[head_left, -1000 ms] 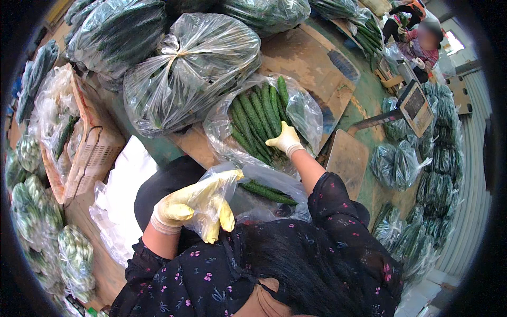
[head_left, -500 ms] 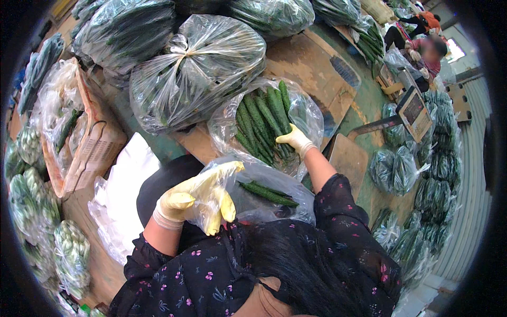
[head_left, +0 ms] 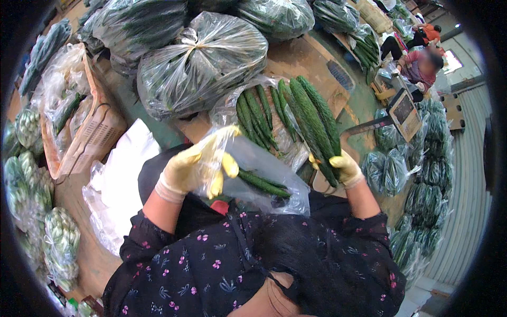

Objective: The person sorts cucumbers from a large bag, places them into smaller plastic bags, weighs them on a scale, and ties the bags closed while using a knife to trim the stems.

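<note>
In pale yellow gloves, my left hand (head_left: pixel 190 169) grips the rim of a clear plastic bag (head_left: pixel 293 195) in front of my body, its fingers partly inside the film. A few cucumbers (head_left: pixel 262 185) lie in that bag. My right hand (head_left: pixel 344 168) is closed round the lower ends of several long dark green cucumbers (head_left: pixel 311 116), raised and tilted to the right of the bag. Beyond it, more cucumbers (head_left: pixel 253 115) rest on an opened large plastic bag (head_left: pixel 224 108).
A big knotted bag of cucumbers (head_left: pixel 206 63) stands behind. To the left are a crate (head_left: pixel 100 132) with plastic film and white sheeting (head_left: pixel 124 169). A scale display on an arm (head_left: pixel 404 113) and bagged cucumbers (head_left: pixel 430 179) are at right. Two people (head_left: pixel 422 66) sit far right.
My right hand has lifted several cucumbers off the pile and moved them right and nearer to me. My left hand still holds the bag.
</note>
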{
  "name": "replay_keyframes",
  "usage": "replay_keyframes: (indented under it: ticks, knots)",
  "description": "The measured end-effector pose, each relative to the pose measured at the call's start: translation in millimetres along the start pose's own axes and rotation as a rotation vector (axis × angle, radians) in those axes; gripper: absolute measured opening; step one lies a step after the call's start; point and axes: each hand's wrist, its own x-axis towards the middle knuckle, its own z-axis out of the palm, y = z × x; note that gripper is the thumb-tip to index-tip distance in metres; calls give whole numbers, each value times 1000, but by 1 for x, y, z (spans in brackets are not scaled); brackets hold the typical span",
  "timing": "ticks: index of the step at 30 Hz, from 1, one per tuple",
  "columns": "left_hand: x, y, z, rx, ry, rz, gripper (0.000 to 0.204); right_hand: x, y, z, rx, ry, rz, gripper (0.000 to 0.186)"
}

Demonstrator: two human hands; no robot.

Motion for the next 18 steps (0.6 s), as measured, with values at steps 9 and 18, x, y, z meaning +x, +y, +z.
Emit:
replay_keyframes:
  ticks: [9, 18]
  knots:
    - [7, -4, -12, 71, 66, 62, 64, -76, -11, 55, -205, -358, 419, 77]
    - [-12, -27, 36, 153, -41, -33, 83, -86, 78, 36, 153, -154, 498, 55]
